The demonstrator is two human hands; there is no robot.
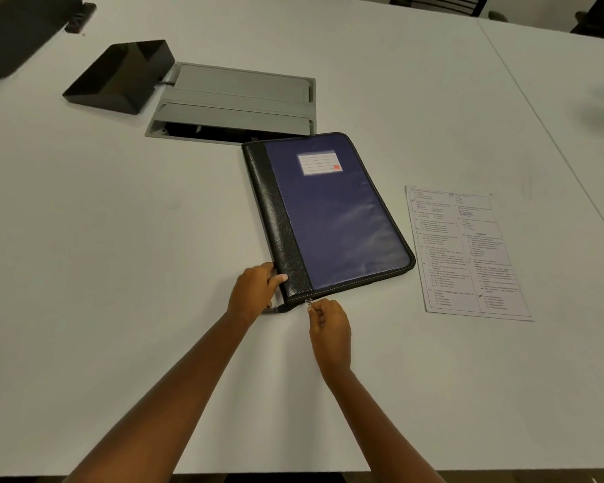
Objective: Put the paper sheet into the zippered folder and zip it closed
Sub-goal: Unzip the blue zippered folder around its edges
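A zippered folder with a blue cover, a black leather-like spine and a white label lies closed on the white table. My left hand grips the folder's near left corner at the spine, thumb on top. My right hand pinches the small metal zipper pull at the folder's near edge, close to that corner. A printed paper sheet lies flat on the table just right of the folder, apart from it.
A grey cable hatch is set into the table behind the folder, its near flap open. A black tray sits left of it, and a dark object lies at the far left corner. The table's front edge runs below my forearms.
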